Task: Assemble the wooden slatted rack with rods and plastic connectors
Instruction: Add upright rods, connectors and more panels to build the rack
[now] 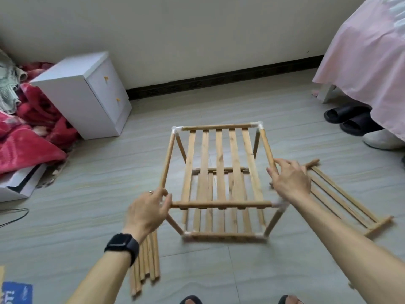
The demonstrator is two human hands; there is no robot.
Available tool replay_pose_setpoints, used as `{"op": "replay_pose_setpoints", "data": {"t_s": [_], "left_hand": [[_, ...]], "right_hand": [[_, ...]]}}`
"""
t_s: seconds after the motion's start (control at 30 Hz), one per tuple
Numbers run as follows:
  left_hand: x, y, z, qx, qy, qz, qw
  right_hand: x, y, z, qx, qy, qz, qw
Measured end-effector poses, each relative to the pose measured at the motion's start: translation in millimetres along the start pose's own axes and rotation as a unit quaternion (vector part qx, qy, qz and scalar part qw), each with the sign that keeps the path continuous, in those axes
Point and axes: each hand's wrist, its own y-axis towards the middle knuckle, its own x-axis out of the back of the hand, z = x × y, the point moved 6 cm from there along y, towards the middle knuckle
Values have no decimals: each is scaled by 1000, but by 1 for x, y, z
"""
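Centre frame: my left hand (149, 211) grips the rack (219, 150) by its near-left corner; right hand (289, 181) on the side rod (266, 143), grasp unclear. Twisting could pop the near-right connector (281, 206).

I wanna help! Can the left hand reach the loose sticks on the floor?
Probably yes: the loose rods lie just beneath the left hand, nothing between, though it grips the rack now.

Tan rack (219, 150), white cabinet (72, 99) (orange knobs (106, 79)), pink bedspread (368, 62).
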Motion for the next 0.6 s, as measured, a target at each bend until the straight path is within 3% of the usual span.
{"op": "replay_pose_setpoints", "data": {"t_s": [0.13, 0.2, 0.3, 0.43, 0.5, 0.6], "left_hand": [[-1, -41, -30, -83, 16, -52, 995], [-1, -53, -43, -119, 8, -30, 992], [0, -73, -74, -188, 4, 54, 981], [1, -95, -94, -231, 7, 115, 966], [3, -93, -91, -230, -17, 104, 968], [7, -77, -75, -259, 28, 14, 965]], "right_hand": [[-8, -69, 58, 172, 14, -61, 983], [-30, -110, 78, 211, -18, -2, 977], [-64, -140, 84, 165, -66, 124, 976], [-66, -134, 76, 170, -63, 160, 970], [-58, -123, 70, 207, -57, 211, 954], [-42, -100, 56, 275, -81, 266, 920]]}}
